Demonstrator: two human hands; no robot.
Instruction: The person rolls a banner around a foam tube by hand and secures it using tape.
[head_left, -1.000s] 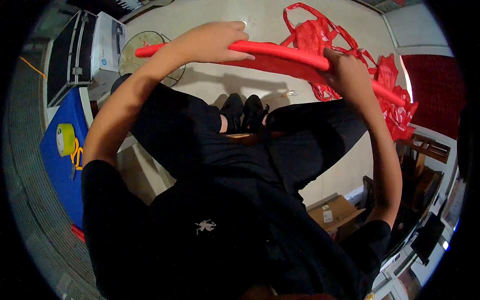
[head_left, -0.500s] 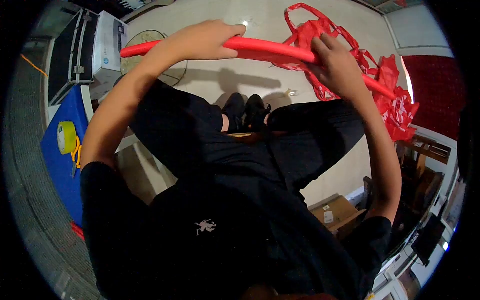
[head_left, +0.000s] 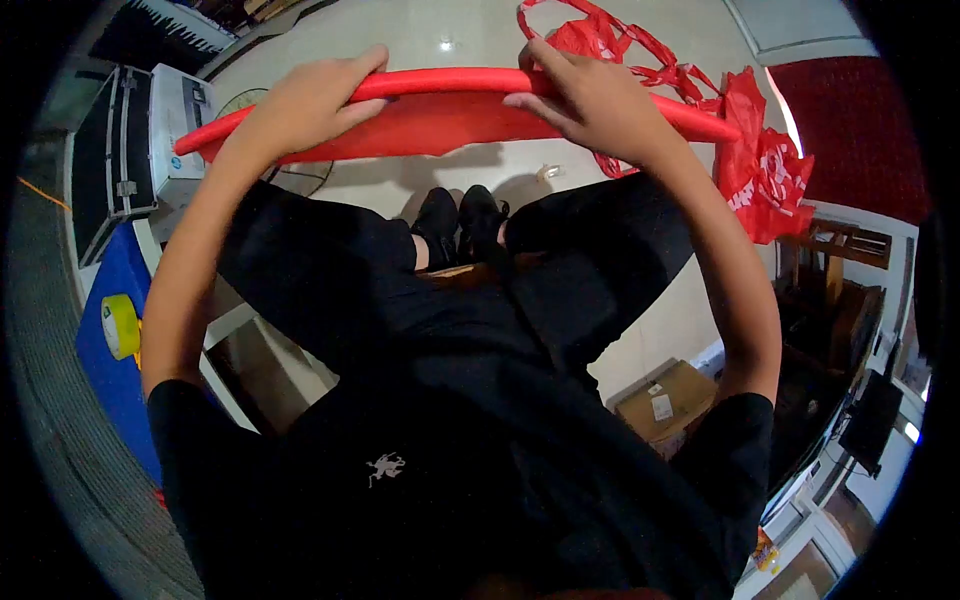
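A long red roll (head_left: 455, 82), slightly bowed, stretches across the top of the head view above my knees. A sheet of red material (head_left: 420, 128) hangs from its underside, edge uneven. My left hand (head_left: 315, 105) wraps its thumb and fingers round the left part of the roll. Right of the middle, my right hand (head_left: 600, 105) pinches the roll between thumb and fingers. Behind that hand lie crumpled red plastic bags (head_left: 768, 175) with white print, partly hidden by the roll's right end.
A yellow tape roll (head_left: 121, 327) rests on a blue surface (head_left: 100, 375) at left. Beyond it stand a black case (head_left: 103, 165) and a white box (head_left: 178, 125). A cardboard box (head_left: 668, 400) sits at lower right. My shoes (head_left: 480, 220) are on the pale floor.
The roll and both hands have shifted left in view. More of the red sheet now hangs below the roll. My hands still grip it, and the whole view has shifted somewhat.
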